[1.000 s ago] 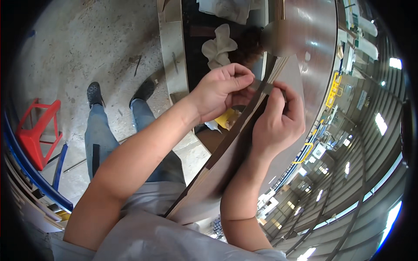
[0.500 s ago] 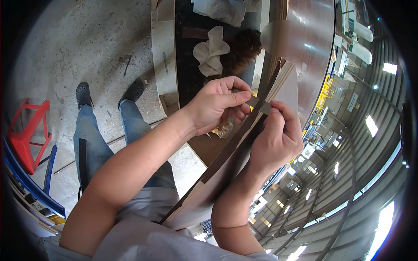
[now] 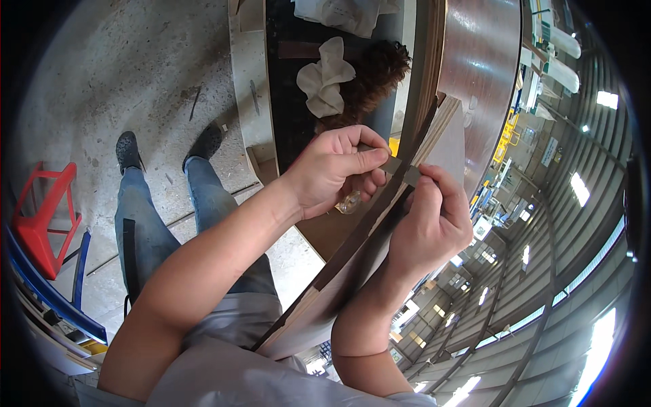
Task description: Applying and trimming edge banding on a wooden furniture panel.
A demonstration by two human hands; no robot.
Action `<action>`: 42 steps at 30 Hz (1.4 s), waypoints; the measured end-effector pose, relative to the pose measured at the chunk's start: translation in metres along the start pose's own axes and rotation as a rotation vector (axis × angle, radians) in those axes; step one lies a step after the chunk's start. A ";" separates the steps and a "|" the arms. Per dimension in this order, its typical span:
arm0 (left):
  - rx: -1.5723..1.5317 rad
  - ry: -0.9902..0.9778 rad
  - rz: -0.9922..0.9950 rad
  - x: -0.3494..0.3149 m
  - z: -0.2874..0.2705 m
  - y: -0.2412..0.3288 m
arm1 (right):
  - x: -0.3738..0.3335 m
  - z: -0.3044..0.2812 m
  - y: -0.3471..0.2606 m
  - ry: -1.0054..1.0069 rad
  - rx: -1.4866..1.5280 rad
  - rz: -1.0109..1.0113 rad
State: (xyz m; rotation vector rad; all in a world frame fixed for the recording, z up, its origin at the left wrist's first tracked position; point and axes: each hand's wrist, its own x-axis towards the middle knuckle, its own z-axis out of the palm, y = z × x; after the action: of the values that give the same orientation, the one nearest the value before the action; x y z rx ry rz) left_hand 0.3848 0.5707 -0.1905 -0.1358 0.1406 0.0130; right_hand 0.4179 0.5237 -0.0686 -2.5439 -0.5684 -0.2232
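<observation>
Two hands (image 3: 337,169) (image 3: 432,218) slid nearer, one thin plate (image 3: 412,177)

A: How is the ground to be described?
B: A rough grey concrete floor (image 3: 169,74) is seen at the left, marked by dark stains and strewn with small scraps.
A: And the furniture?
B: A red plastic stool (image 3: 45,224) is placed near the left rim — blue bars (image 3: 81,268) are seen just beside it. Farther right, a black shelf surface (image 3: 287,74) is bordered by pale boards.
A: How is the hall lit?
B: Ribbed grey cladding (image 3: 566,237) is broken by bright panels (image 3: 580,190) — and by a long glowing strip at the lower right.
</observation>
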 end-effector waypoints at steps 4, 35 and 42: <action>-0.009 0.010 0.006 -0.003 -0.001 -0.003 | -0.004 -0.001 0.003 -0.003 0.030 0.000; 0.313 0.083 0.096 -0.005 0.004 -0.003 | 0.006 -0.021 -0.010 -0.071 0.052 0.030; 0.022 0.013 -0.039 0.000 -0.006 -0.004 | 0.003 -0.010 -0.002 -0.084 0.043 0.105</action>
State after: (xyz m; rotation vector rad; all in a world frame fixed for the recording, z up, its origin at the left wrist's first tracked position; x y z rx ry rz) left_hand 0.3842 0.5664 -0.1958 -0.1168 0.1511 -0.0287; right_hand 0.4194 0.5209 -0.0586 -2.5415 -0.4645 -0.0666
